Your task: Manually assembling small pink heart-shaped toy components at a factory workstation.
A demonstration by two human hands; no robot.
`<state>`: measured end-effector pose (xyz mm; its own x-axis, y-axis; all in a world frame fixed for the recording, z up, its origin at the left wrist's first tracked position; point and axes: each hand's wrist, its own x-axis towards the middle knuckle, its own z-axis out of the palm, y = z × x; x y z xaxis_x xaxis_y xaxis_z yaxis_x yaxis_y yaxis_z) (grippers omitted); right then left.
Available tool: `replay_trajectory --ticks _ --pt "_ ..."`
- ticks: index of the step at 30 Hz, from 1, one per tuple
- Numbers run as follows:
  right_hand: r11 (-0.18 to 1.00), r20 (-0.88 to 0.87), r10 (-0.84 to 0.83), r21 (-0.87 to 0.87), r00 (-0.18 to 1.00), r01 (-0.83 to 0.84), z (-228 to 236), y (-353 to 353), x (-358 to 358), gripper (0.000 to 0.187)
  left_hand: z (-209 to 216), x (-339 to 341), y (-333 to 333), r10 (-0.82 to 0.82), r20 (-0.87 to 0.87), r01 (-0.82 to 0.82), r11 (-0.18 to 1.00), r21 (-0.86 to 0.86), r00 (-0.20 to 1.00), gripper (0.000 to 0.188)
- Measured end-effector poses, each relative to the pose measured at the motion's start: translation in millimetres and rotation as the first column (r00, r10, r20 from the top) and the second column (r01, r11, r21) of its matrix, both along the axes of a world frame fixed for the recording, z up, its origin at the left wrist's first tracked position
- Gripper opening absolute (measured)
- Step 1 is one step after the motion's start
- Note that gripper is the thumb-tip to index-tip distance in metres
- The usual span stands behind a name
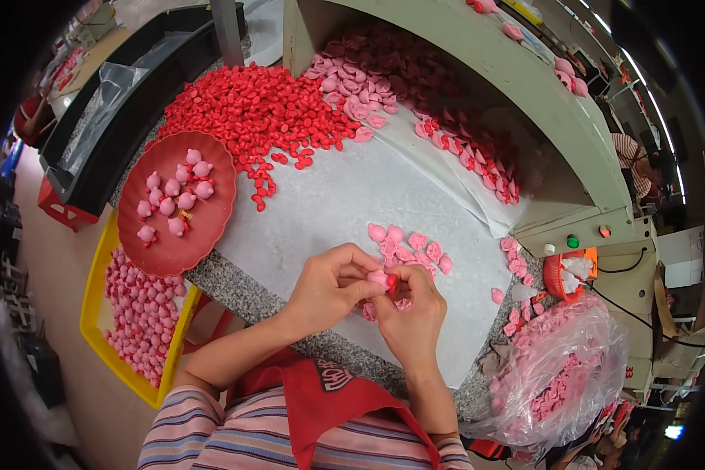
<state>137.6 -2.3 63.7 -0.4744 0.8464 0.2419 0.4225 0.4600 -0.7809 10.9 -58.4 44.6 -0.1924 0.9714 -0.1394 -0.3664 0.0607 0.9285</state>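
Note:
Both hands meet over the white sheet (313,204) at the near middle of the table. My left hand (325,283) pinches a small rounded pink plastic piece (378,277) between thumb and fingers. Pressed against its right side is a small red piece (392,283), gripped by the fingertips of my right hand (412,317). Whether the two pieces are joined cannot be seen. Just beyond and partly beneath the hands lies a loose group of pink pieces (417,240), some like petalled shells and some rounded.
A heap of red pieces (266,110) covers the far left. A red scalloped plate (137,251) carries pink-and-red figures, above a yellow tray (94,313) of more. A beige machine (556,102) arches over pink shells at right. A clear bag (595,352) and an orange basket (554,274) sit near right.

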Motion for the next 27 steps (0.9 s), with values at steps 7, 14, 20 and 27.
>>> replay_trajectory --ticks 7,14,20,27 --pt "0.988 0.06 -0.089 0.13 0.994 0.08 -27 22 7 0.021 -38 6 33 -0.001 -0.02 0.003 0.995 0.099 1.0 0.015" --pt "0.902 0.022 -0.27 0.356 0.963 0.245 -26 198 17 0.024 -22 -10 114 0.234 -0.382 -0.178 0.968 0.175 0.894 0.038" --pt "0.826 0.478 -0.537 0.467 0.695 0.317 -32 367 66 0.028 -30 -61 55 0.365 -0.555 -0.338 0.928 0.154 0.748 0.036" --pt "0.885 0.32 -0.353 0.418 0.879 0.203 -6 243 -18 0.035 -38 -55 -10 0.197 -0.795 -0.276 0.96 0.038 0.574 0.025"
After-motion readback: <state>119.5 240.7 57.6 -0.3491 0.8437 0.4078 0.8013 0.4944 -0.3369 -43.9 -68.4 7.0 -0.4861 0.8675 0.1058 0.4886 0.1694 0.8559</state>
